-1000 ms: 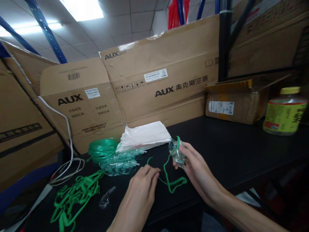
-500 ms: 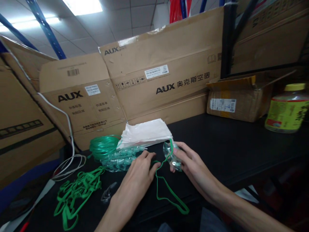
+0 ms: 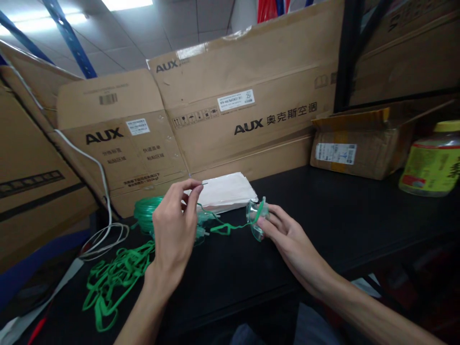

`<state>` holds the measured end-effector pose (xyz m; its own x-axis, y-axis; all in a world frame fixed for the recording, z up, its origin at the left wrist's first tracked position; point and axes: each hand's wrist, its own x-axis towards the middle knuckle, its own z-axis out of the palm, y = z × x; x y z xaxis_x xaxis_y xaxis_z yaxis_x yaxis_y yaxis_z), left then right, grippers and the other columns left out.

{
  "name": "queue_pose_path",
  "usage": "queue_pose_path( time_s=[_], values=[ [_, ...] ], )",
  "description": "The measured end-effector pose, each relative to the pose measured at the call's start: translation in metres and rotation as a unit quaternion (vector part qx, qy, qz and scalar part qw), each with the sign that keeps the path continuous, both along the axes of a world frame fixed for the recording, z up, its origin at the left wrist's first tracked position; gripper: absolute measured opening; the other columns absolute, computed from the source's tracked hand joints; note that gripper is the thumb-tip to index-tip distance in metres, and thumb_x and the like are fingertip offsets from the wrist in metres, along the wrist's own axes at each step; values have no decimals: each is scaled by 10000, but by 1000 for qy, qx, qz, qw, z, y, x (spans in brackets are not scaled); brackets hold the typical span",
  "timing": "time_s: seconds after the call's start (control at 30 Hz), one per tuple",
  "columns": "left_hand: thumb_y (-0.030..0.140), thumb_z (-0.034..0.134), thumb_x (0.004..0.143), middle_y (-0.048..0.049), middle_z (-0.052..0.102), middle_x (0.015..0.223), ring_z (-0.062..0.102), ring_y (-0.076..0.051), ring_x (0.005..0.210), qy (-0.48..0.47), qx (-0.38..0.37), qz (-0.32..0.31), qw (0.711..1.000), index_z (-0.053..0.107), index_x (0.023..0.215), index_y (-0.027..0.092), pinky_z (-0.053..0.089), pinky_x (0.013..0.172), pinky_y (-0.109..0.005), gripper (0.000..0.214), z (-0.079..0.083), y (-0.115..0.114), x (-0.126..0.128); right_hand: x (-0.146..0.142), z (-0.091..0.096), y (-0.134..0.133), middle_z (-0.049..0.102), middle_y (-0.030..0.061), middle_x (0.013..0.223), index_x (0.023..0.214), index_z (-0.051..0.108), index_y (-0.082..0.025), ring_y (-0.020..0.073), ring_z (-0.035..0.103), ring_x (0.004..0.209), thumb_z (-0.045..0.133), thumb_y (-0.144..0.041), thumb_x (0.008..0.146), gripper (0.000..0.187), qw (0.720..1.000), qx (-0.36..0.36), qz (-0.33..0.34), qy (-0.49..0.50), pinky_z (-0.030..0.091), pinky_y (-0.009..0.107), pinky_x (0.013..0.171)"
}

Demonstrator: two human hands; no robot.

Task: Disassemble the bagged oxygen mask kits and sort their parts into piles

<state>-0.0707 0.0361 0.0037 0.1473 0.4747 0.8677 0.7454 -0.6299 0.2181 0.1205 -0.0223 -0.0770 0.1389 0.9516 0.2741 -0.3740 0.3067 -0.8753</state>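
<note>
My right hand grips a small clear plastic mask just above the black table. A green elastic strap runs from the mask to my left hand, which is raised and pinches the strap's end between thumb and forefinger. Behind my left hand lie several more clear masks, partly hidden by it, and a coil of green tubing.
A heap of loose green straps lies at the front left. A flat white packet sits against the AUX cardboard boxes. A white cable loops at left. A small carton and a yellow-lidded jar stand at right.
My left hand has lifted off the table and pulled the green strap up and left, drawing it taut from the mask. The right hand kept hold of the mask, almost still.
</note>
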Motion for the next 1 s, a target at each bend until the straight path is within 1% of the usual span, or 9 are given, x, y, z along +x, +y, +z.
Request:
queue_pose_path(
  time_s=[0.07,0.17,0.23,0.3,0.47,0.57,0.67,0.83,1.0],
  values=[
    [299,598,986,-26,723,1000,642,-147,779,11,18,-36,999,691,1030,197,512,747,-258,145,0,-5,2,0,0,1,705,66,1215,1209,656,-230,194,650,1024,754,-428,869,406,1000,5,-1,-13,481,322,929],
    [226,575,994,-32,721,1028,657,-154,860,44,-32,-110,992,712,1028,201,523,804,-264,144,-14,-6,4,0,0,2,698,64,1236,1214,666,-229,184,642,997,765,-378,860,397,1000,10,15,-19,488,290,841],
    [189,560,996,-42,711,1030,660,-166,916,57,-61,-134,987,710,1030,194,523,854,-282,154,-24,-5,6,0,0,1,696,65,1250,1207,677,-229,197,639,1052,778,-346,846,393,999,9,32,-20,489,289,841],
    [180,565,993,-44,703,1020,656,-175,937,72,-76,-139,985,698,1020,188,519,884,-302,136,-30,-5,6,0,2,1,690,68,1269,1195,687,-230,211,634,1111,785,-336,837,386,999,7,45,-21,495,294,854],
    [198,568,999,-33,724,1029,656,-187,985,92,-108,-157,977,667,1022,194,497,914,-310,102,-37,-9,6,-1,1,0,669,64,1312,1184,663,-233,215,628,1186,796,-296,828,385,998,-1,65,1,520,304,908],
    [200,586,992,-23,728,1021,659,-184,963,80,-117,-153,978,668,1026,198,491,893,-299,89,-43,-11,5,0,-2,1,675,58,1297,1171,651,-230,216,636,1197,809,-282,819,389,998,-2,68,-3,524,322,964],
    [180,620,969,-9,728,965,652,-177,894,71,-110,-154,979,680,989,194,488,840,-285,65,-48,-13,5,0,-4,1,697,45,1252,1156,651,-235,214,631,1229,837,-273,795,408,997,-4,75,-22,497,335,1048],
    [138,634,950,-3,717,941,633,-171,860,74,-141,-161,974,683,947,186,466,811,-283,69,-50,-15,4,0,-5,1,702,34,1251,1146,654,-249,214,621,1261,859,-286,773,427,995,-12,80,-54,498,323,1071],
    [124,638,942,6,692,893,604,-163,817,78,-167,-153,971,677,924,187,443,805,-289,76,-51,-16,3,1,-6,0,718,30,1222,1154,663,-258,216,644,1229,843,-311,796,404,994,-3,66,-87,499,336,1074]
  ],
)
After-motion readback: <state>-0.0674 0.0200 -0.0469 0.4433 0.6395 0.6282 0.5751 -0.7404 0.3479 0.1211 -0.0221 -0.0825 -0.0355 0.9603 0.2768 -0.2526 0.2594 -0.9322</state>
